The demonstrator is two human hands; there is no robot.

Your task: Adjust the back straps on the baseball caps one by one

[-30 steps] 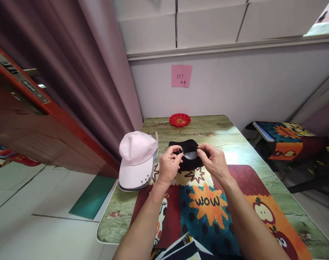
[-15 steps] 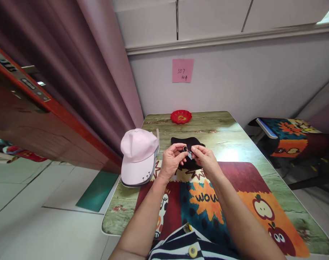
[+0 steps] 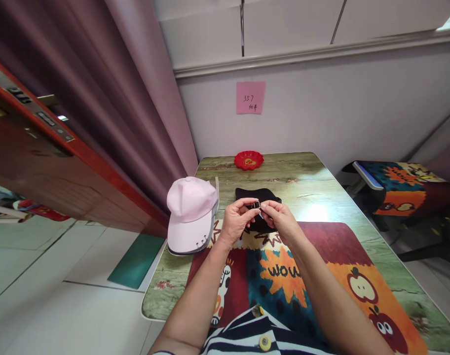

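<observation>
My left hand [image 3: 238,218] pinches a small metal buckle [image 3: 256,204] between thumb and fingers. My right hand [image 3: 280,217] is closed at the buckle's right side, its fingertips against it; whatever they grip there is too small to make out. Beneath and behind both hands lies a black cap [image 3: 252,194], partly covered by them, so I cannot tell how the buckle joins it. A pale pink cap [image 3: 191,217] with a grey underside and small rings on its brim sits to the left of my left hand.
A red scalloped dish [image 3: 248,160] stands at the back of the wood-patterned table [image 3: 210,170]. Under my forearms lies a colourful mat [image 3: 314,291]. A wooden door [image 3: 80,182] and a purple curtain [image 3: 136,88] are on the left. Against the wall is a pink note [image 3: 250,97].
My right fingertips have come closer to the buckle and my left fingers. The buckle has shifted slightly to the right. The pink cap stays in place.
</observation>
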